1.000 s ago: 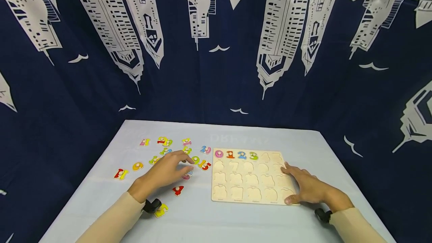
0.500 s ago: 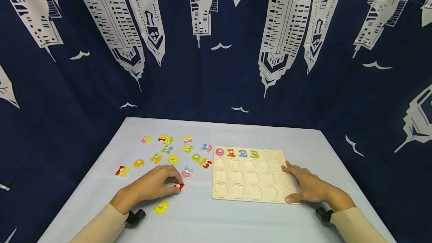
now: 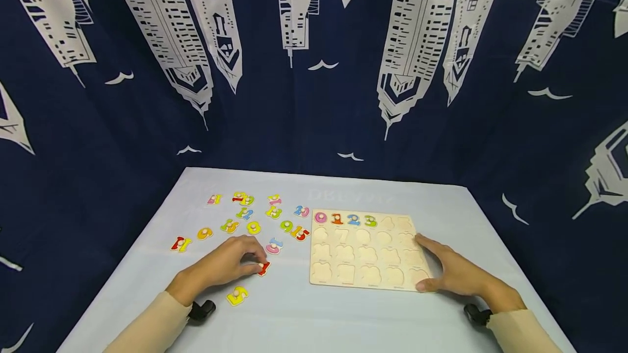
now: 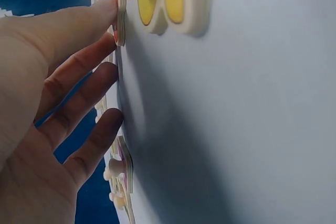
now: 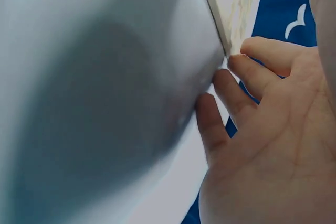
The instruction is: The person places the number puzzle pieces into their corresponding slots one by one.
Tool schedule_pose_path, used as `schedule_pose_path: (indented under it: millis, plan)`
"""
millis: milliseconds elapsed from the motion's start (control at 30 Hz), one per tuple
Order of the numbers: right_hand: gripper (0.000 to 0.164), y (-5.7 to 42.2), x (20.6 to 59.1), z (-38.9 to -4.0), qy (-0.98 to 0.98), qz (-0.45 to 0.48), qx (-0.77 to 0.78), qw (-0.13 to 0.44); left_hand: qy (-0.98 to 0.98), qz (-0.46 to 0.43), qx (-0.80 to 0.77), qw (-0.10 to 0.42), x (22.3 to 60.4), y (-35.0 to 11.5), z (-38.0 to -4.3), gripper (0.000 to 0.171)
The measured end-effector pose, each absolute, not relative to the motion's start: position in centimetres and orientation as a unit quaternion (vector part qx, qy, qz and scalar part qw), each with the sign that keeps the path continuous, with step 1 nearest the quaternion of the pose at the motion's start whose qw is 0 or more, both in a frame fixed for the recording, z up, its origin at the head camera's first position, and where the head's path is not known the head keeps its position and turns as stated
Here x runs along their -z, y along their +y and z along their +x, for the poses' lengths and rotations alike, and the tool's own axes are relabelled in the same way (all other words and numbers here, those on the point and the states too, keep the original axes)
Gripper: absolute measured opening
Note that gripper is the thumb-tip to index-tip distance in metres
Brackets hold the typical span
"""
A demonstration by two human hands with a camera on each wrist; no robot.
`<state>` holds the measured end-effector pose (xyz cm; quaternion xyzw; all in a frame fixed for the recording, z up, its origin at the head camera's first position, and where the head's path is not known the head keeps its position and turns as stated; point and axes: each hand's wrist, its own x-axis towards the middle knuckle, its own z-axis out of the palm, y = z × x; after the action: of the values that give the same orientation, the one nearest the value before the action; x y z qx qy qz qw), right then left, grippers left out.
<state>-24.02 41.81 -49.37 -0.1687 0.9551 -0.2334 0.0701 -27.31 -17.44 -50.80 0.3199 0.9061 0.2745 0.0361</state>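
My left hand [image 3: 228,260] pinches a red number 4 puzzle piece [image 3: 264,269] lying at the table surface left of the board. In the left wrist view, thumb and forefinger meet that red piece [image 4: 120,30], seen edge-on, while the other fingers are spread. Just below this hand lies a yellow number 5 piece [image 3: 237,296] with a knob. The wooden number board [image 3: 353,283] has 0, 1, 2 and 3 seated in its top row; its other recesses are bare. My right hand [image 3: 458,274] rests at the board's right edge, fingers extended and thumb near the lower right corner.
Several colourful knobbed number pieces lie scattered beyond the left hand, among them a pink-and-blue one [image 3: 274,246], a red-and-yellow one [image 3: 181,244] and a 15 [image 3: 300,233] close to the board. A dark blue patterned cloth [image 3: 294,124] hangs behind the white table [image 3: 343,323].
The left hand came down and left from above the scattered pieces to the red 4 and took hold of it. The right hand stays at the board's edge.
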Motion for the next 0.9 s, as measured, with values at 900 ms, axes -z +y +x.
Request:
schedule_pose_path:
  millis: [900]
  plan:
    - [0.112, 42.3, 49.1, -23.3, 0.954, -0.149, 0.245, 0.084, 0.859, 0.345, -0.371, -0.07, 48.5, -4.2, -30.7, 0.011]
